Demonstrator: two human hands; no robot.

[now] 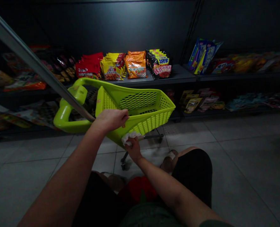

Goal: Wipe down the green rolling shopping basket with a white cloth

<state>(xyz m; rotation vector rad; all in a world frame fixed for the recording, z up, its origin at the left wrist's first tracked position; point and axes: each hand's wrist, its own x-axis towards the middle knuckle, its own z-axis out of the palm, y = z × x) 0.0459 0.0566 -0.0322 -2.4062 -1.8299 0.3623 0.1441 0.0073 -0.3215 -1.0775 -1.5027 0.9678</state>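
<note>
A lime-green plastic shopping cart basket [142, 107] with perforated walls stands in front of me, its looped handle [64, 116] pointing left. My left hand [111, 120] lies curled over the basket's near rim. Lower down, my right hand [133, 149] holds a crumpled white cloth [130, 137] against the basket's near bottom corner. Beneath the basket is a dark wheeled frame [151, 137], partly hidden by the basket and my right hand.
Dark store shelves [177, 74] hold colourful snack or noodle packets [135, 64] beyond the basket. A long metal pole [33, 61] slants across the upper left, its lower end near my left wrist. Grey floor tiles [236, 157] surround the cart.
</note>
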